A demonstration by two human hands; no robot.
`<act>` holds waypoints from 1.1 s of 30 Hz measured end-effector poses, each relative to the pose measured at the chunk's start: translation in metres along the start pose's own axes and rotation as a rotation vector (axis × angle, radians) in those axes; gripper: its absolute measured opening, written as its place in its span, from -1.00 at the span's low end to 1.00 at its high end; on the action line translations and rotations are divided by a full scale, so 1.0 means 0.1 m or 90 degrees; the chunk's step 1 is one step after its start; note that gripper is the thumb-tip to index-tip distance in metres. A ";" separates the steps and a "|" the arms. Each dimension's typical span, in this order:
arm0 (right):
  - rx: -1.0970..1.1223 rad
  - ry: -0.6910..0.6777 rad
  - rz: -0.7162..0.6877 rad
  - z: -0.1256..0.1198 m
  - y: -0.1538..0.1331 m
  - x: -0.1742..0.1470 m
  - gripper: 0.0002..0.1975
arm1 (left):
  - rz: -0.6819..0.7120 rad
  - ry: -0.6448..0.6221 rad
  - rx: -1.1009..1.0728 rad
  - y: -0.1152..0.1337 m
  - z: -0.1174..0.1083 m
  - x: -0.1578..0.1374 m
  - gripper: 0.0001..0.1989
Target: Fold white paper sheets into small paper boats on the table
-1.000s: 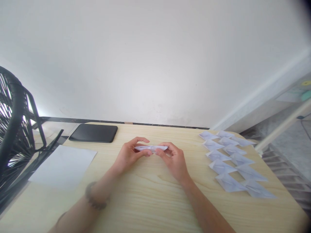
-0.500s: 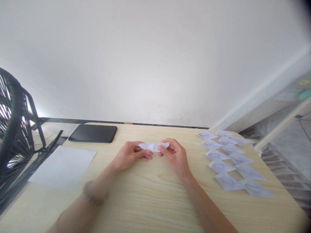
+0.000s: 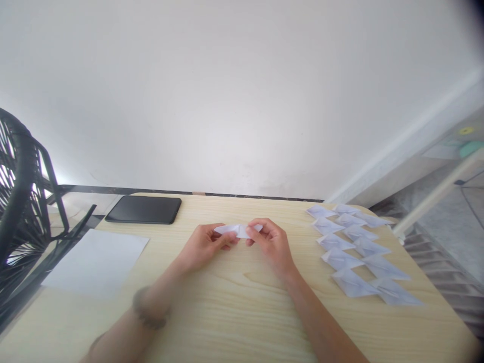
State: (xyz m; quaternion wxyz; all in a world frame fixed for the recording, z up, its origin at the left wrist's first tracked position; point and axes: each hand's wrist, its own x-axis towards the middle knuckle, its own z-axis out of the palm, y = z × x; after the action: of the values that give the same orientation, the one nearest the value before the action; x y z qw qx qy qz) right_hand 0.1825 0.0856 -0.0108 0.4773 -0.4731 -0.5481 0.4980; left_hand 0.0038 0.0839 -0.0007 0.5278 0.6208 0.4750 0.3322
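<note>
A small folded white paper boat [image 3: 242, 231] is held just above the middle of the table, one end in each hand. My left hand [image 3: 207, 243] pinches its left part, thumb in front and fingers behind. At the other end, my right hand [image 3: 270, 242] grips the paper between thumb and fingertips. The fingers hide both sides of the fold in part. To the right lie several finished-looking folded paper boats [image 3: 353, 282] in two rows, apart from my hands.
White paper sheets [image 3: 96, 262] lie at the table's left edge. Behind them is a black phone [image 3: 143, 209]. A dark woven chair [image 3: 22, 186] stands at the left, and a white wall [image 3: 242, 111] rises behind the wooden table [image 3: 227, 312].
My left thumb has shifted slightly right and up along the folded paper, whose top edge now dips near the middle. Both hands keep their hold; the view has moved a little.
</note>
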 end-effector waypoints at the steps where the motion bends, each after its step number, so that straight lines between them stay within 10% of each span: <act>1: -0.003 0.005 0.005 0.00 0.00 0.00 -0.84 | 0.041 0.032 0.034 -0.01 0.01 -0.01 -0.65; 6: 0.002 -0.003 0.036 0.01 -0.02 0.02 -0.81 | 0.367 0.082 0.234 -0.04 0.02 -0.02 -0.76; 10: -0.035 -0.032 -0.012 0.01 -0.02 -0.01 -0.79 | 0.459 0.133 0.306 -0.08 -0.01 0.01 -0.81; 20: -0.308 -0.049 -0.361 0.06 0.01 -0.10 -0.84 | 0.496 0.138 0.395 -0.09 -0.01 0.02 -0.86; 33: -0.352 0.026 -0.282 -0.01 0.07 -0.08 -0.82 | 0.313 0.095 0.380 -0.07 -0.03 -0.01 -0.80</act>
State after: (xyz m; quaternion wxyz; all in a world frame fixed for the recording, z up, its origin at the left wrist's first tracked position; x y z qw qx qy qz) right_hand 0.1845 0.0783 -0.0184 0.4381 -0.4640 -0.7419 0.2056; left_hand -0.0012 0.0839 -0.0062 0.1931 0.8165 0.4249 0.3399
